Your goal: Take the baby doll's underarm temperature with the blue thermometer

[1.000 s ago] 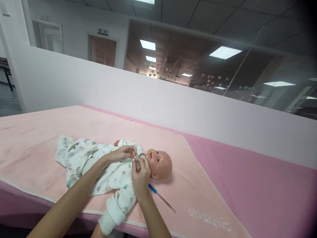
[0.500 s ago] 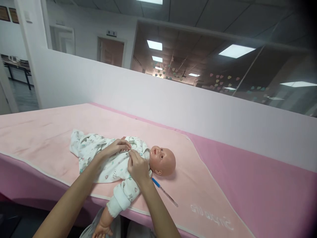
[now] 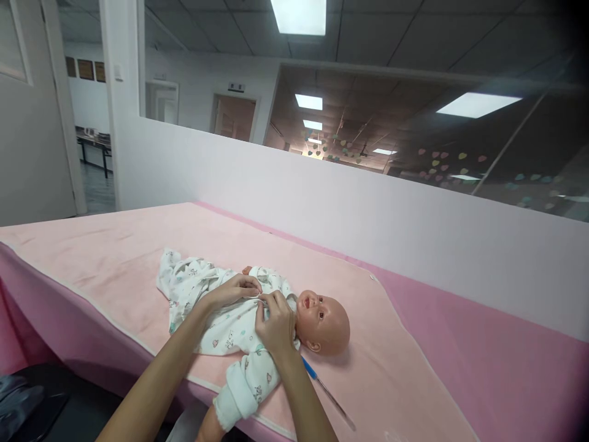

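A baby doll (image 3: pixel 324 322) lies on its back on the pink mat, head to the right, mouth open. It wears a white printed baby garment (image 3: pixel 225 337). My left hand (image 3: pixel 239 288) rests over the doll's chest, fingers bent and pinching a thin white tie string (image 3: pixel 258 296) of the garment. Close beside it, my right hand (image 3: pixel 276 322) is closed with fingertips pressed together at the same string. What exactly lies between the fingertips is partly hidden. One doll arm in a cuffed sleeve (image 3: pixel 243 390) hangs over the table's front edge.
A slim clear stick with a blue end (image 3: pixel 329 393) lies by the doll's head, right of my forearm. The pink mat (image 3: pixel 105 258) covers a table against a white half wall (image 3: pixel 322 202) with glass above. A black seat (image 3: pixel 69 399) stands at the lower left.
The view has turned left, so the whole scene sits farther right and lower. Both hands stay together at the doll's chest, with the white string now showing between them.
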`<state>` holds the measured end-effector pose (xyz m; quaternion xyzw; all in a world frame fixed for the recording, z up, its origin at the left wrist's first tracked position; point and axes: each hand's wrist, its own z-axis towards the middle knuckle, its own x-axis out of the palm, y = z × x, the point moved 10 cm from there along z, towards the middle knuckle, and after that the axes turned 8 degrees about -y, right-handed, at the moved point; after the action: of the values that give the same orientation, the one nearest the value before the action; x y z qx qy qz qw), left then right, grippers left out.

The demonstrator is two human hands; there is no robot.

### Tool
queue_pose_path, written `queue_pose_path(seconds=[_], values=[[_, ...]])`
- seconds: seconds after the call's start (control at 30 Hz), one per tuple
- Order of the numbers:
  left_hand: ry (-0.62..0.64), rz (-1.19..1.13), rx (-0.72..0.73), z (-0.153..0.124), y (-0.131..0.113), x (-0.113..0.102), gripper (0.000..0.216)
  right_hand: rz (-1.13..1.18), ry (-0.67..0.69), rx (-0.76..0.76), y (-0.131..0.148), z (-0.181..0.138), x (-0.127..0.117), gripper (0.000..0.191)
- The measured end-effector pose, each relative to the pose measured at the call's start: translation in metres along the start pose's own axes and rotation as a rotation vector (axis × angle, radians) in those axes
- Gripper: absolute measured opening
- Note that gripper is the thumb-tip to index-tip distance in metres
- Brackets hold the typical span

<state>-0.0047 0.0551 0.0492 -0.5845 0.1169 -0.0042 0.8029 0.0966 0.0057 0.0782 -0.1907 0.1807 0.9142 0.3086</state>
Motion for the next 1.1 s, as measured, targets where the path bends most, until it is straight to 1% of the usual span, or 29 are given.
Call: queue_pose_path(seconds=[0.1, 0.23, 0.33, 0.43, 0.53, 0.73, 0.83, 0.9, 1.1], values=[[-0.024, 0.021, 0.011, 0.001, 0.001, -0.004, 0.019, -0.043, -0.053, -0.019, 0.002, -0.001, -0.003, 0.019], [0.008, 0.017, 0.014, 0.003, 0.005, -0.004, 0.019, -0.064, -0.115, -0.053, 0.008, -0.001, -0.01, 0.02], [0.014, -0.001, 0.0, 0.003, 0.009, -0.004, 0.019, -0.019, -0.095, -0.016, 0.005, 0.0, -0.009, 0.019], [-0.026, -0.026, -0.012, 0.003, 0.012, -0.008, 0.023, -0.017, -0.051, 0.029, 0.0, -0.001, -0.003, 0.017], [-0.041, -0.008, -0.011, 0.003, 0.011, -0.009, 0.025, -0.009, -0.051, 0.039, -0.002, -0.002, -0.002, 0.017], [0.023, 0.041, 0.015, 0.0, 0.005, -0.003, 0.027, -0.008, -0.079, 0.057, -0.004, -0.003, -0.004, 0.017], [0.075, 0.03, 0.005, -0.002, 0.009, -0.001, 0.035, -0.016, -0.071, 0.079, -0.005, -0.003, -0.004, 0.017], [0.084, 0.015, -0.005, -0.002, 0.013, -0.001, 0.04, -0.021, -0.064, 0.089, -0.005, -0.002, -0.004, 0.016], [0.104, -0.007, -0.002, -0.001, 0.014, 0.001, 0.035, -0.049, -0.064, 0.091, -0.005, -0.003, -0.004, 0.016]])
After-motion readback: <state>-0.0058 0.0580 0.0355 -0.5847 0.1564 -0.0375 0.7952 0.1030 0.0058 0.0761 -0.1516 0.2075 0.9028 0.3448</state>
